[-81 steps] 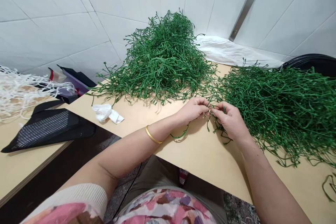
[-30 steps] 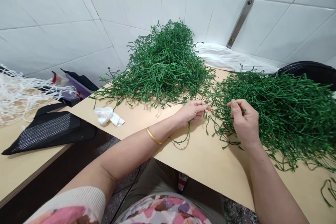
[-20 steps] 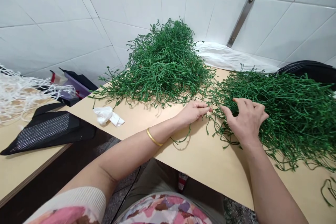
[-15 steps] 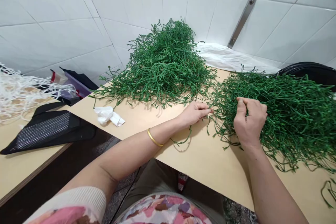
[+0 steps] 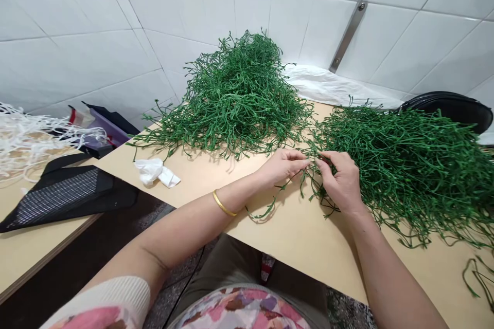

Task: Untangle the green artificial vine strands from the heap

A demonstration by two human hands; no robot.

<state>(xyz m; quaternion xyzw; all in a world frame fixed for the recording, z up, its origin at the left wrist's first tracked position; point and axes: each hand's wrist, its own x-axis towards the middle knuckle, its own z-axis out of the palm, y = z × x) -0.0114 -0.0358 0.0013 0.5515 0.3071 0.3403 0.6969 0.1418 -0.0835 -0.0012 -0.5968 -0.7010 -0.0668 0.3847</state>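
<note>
My left hand [image 5: 284, 167], with a gold bangle on its wrist, is closed in a pinch on a thin green cord [image 5: 270, 208]. The cord's tail curves below the palm onto the wooden tabletop [image 5: 293, 247]. Just to the right, my right hand [image 5: 342, 181] is also pinched, its fingertips close to those of the left. Green strands run around its fingertips, and it seems to grip one of them. Behind the hands rises a heap of knotted green cords [image 5: 243, 97]. A second pile of green cords [image 5: 420, 169] lies beside the right hand.
A crumpled white tissue [image 5: 156, 171] lies left of the hands. Further left, white cords [image 5: 34, 136] and a black mesh pouch [image 5: 69, 193] rest on another table. A black round-edged case [image 5: 451, 108] stands at the back right, near the tiled wall [image 5: 247, 5].
My right hand has moved left from the edge of the right pile to meet the left hand's fingertips. The left hand has stayed nearly in place on the cord.
</note>
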